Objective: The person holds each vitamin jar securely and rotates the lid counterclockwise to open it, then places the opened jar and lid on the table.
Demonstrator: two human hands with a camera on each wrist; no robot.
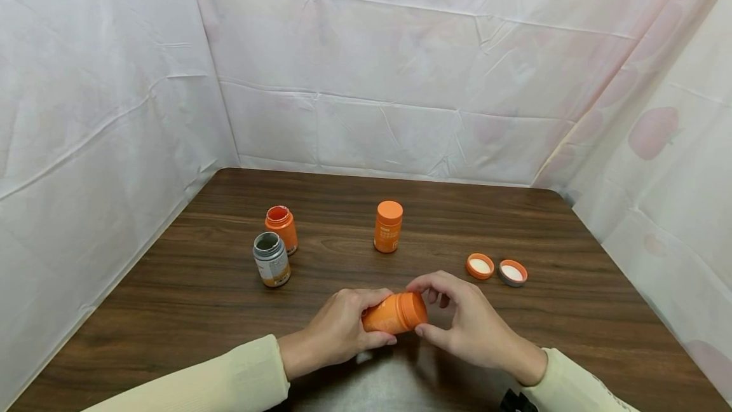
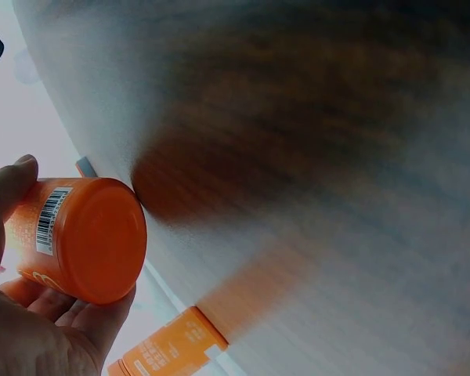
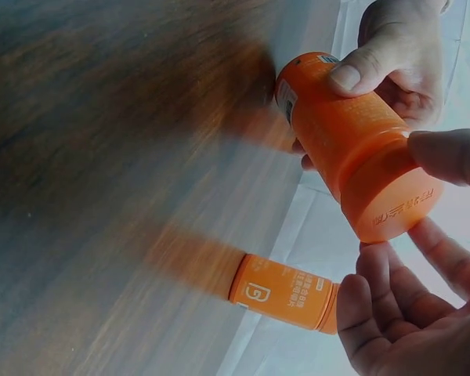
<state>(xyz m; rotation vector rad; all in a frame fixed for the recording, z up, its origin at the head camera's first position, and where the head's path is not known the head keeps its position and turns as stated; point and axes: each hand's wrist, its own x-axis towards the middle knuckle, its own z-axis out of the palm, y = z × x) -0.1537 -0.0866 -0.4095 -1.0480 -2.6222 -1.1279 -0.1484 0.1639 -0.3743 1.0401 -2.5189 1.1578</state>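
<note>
My left hand (image 1: 337,329) grips an orange bottle (image 1: 383,316) round its body, low over the front of the table. The bottle lies tilted, with its ridged orange cap (image 1: 415,310) pointing right. My right hand (image 1: 477,323) has its thumb and fingertips on opposite sides of the cap, pinching its edge. Raised lettering shows on the cap top in the right wrist view. In the left wrist view the bottle's round base (image 2: 106,241) and a barcode (image 2: 53,221) face the camera.
A second, capped orange bottle (image 1: 389,227) stands upright at the back middle. Uncapped orange (image 1: 284,234) and grey (image 1: 272,266) bottles stand at the left. Two caps, one orange (image 1: 480,266) and one grey-rimmed (image 1: 512,273), lie inside-up at the right. Pale cloth (image 1: 366,126) hangs behind the table.
</note>
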